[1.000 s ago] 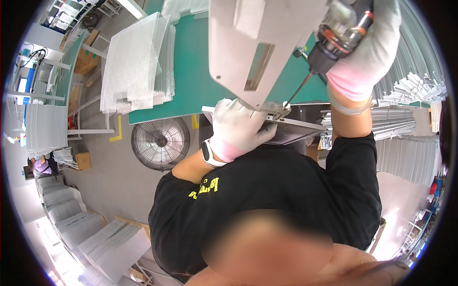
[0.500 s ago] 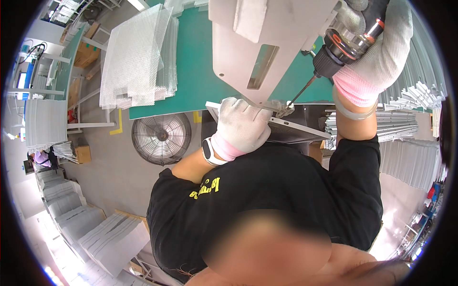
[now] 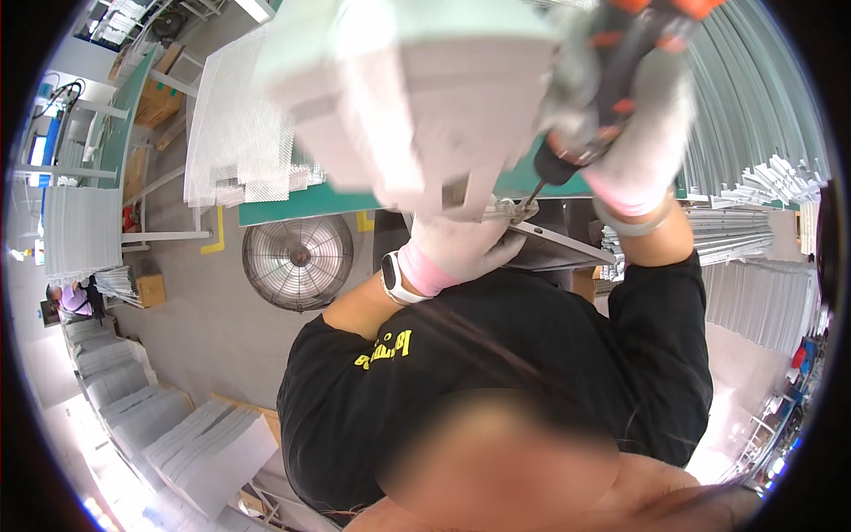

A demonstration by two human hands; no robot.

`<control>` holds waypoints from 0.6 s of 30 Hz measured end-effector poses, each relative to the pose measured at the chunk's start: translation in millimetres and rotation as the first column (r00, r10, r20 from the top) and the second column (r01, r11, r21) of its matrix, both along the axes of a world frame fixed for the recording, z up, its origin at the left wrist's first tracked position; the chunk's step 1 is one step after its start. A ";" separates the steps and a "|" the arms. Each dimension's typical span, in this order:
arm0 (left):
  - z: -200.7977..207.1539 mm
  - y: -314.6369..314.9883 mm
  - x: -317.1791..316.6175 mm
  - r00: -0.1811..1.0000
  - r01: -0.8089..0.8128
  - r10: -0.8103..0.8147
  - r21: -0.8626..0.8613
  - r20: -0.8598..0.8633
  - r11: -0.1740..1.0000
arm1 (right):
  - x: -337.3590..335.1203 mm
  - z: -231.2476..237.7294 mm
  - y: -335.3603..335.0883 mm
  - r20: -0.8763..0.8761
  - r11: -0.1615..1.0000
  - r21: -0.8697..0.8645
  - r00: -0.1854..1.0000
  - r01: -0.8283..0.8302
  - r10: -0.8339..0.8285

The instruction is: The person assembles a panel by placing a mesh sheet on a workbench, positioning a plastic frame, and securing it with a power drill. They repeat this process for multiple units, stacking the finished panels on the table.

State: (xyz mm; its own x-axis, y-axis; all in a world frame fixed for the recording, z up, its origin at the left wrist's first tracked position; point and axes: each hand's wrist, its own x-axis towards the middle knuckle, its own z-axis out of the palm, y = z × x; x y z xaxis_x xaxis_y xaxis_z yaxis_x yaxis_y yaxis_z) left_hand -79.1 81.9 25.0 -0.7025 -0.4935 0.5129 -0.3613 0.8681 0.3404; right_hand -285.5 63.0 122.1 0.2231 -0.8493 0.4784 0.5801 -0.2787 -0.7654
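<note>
My right hand, in a white glove with a pink cuff, grips a black and orange power screwdriver. Its long bit slants down to a small metal fitting at the edge of a grey framed panel. My left hand, gloved the same way, is closed at the panel's upper edge beside the fitting; its fingertips are partly hidden. A large pale housing with a small slot hangs over the left hand, blurred by motion.
A green-topped table lies ahead, with white mesh sheets stacked at its left. A round floor fan stands left of me. Long pale strips are piled at right. Another person is far off at left.
The screwdriver and my right hand have moved left and slightly down, bringing the bit to the fitting. The pale housing has shifted left and looks larger. My left hand has barely moved.
</note>
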 end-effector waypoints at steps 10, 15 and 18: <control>-75.3 -13.3 -2.7 0.977 0.170 -0.161 0.056 -0.140 0.984 | 27.3 -9.9 2.1 0.020 0.986 0.014 0.986 0.166 -0.166; -72.1 -16.3 10.4 0.977 0.194 -0.199 -0.057 -0.083 0.979 | 25.1 -14.2 3.8 -0.005 0.996 -0.047 0.997 0.074 -0.074; -62.7 -17.0 10.5 0.975 0.206 -0.213 -0.102 -0.060 0.973 | 23.7 -14.0 6.0 0.017 0.998 0.013 0.998 0.066 -0.067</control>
